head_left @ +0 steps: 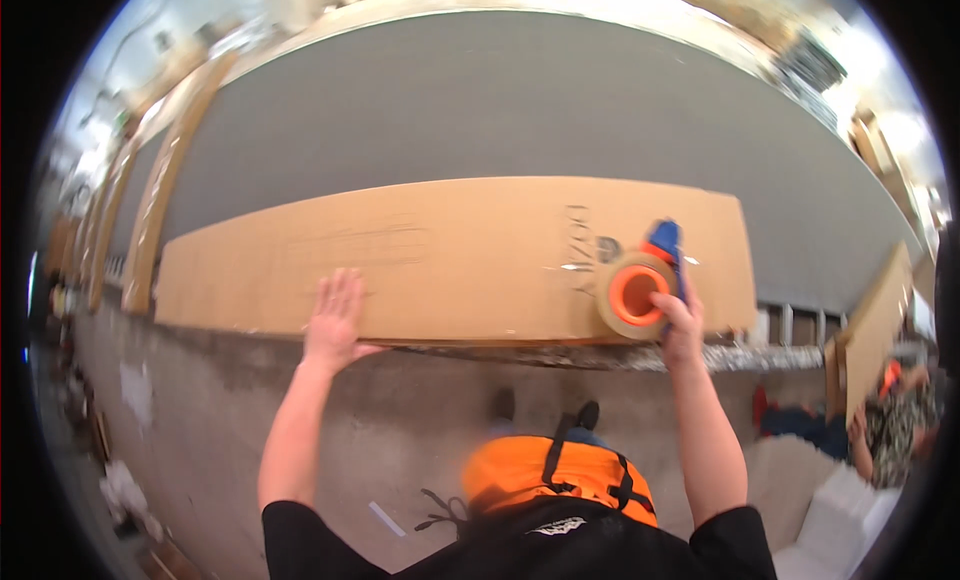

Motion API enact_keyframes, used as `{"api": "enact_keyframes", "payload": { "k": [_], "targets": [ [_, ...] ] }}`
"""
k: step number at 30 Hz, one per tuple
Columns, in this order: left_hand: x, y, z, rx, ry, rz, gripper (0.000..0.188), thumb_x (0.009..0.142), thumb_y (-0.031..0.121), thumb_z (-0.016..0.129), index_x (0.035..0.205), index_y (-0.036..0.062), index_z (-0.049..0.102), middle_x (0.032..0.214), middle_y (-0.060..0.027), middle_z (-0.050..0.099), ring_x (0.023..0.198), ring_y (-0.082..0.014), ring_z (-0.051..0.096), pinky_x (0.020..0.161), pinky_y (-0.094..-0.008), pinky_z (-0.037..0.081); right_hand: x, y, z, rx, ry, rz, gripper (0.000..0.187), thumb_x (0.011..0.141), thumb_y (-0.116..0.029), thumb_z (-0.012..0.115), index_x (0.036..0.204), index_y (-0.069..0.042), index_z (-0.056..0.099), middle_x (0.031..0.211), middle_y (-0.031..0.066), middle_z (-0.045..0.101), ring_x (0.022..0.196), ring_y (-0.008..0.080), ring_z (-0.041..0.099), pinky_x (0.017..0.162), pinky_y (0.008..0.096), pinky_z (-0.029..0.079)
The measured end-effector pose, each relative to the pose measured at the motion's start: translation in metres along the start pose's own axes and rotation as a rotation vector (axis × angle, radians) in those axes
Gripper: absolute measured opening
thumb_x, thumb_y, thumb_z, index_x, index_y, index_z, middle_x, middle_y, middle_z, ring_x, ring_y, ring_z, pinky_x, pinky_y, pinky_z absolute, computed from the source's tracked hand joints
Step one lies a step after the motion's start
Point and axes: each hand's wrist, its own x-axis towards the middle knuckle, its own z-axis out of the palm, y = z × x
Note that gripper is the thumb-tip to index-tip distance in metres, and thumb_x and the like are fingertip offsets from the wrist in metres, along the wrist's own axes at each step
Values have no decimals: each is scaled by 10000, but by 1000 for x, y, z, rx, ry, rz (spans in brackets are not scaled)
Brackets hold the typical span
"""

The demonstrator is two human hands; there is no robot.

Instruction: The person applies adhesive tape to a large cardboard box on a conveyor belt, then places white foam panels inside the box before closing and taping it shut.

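I am viewing one long cardboard box [470, 260] lying on the grey bench [500, 100], its inside hidden. The left hand [335, 322] is resting open at its near edge, grasping nothing; the right hand [682, 325] is gripping one tape dispenser [666, 235], carrying one tape roll [611, 302], over the box's right part.

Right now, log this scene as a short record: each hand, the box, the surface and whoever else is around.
Left hand: open, fingers laid on the near edge of the carton, left of its middle
Right hand: gripping a blue and orange tape dispenser
Dispenser position: over the carton's right part; contact unclear
Carton: long, brown, lying lengthwise across the view, dark markings on top
Surface: broad and dark grey, under and beyond the carton
Other person: lower right, patterned top, beside a cardboard panel
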Motion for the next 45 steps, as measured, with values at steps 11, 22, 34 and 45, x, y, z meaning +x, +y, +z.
{"api": "enact_keyframes", "payload": {
  "k": [11,22,34,45],
  "targets": [
    [-48,64,42,-1012,626,-1031,1378,677,369,895,1517,-62,-108,1606,-282,-20,1511,-336,-4,1216,-444,99,7,14,-6,-3,161,120,350,811,-95,604,1153,-20,601,966,24,618,884,132,590,833,283,466],
    [0,10,52,-1178,925,-1515,1311,723,263,876,1495,-119,-113,1515,-265,327,1349,-290,425,1127,-338,347,8,15,8,18,122,149,301,816,-142,631,1089,-21,597,937,54,630,858,158,630,774,303,525],
    [19,171,33,-1301,614,-1176,1148,879,454,696,1485,-137,-79,1563,-374,82,1486,-413,130,1206,-369,161,7,21,-1,39,38,127,337,833,-173,624,1126,-11,581,1086,106,658,995,209,666,898,356,545],
    [-17,124,-12,-414,485,-466,1025,716,363,853,1487,-18,295,1562,-271,247,1456,-457,209,1184,-522,226,-43,-8,60,225,109,64,598,725,-53,594,1314,39,553,1118,112,648,1015,211,620,927,315,484]
  ]
}}
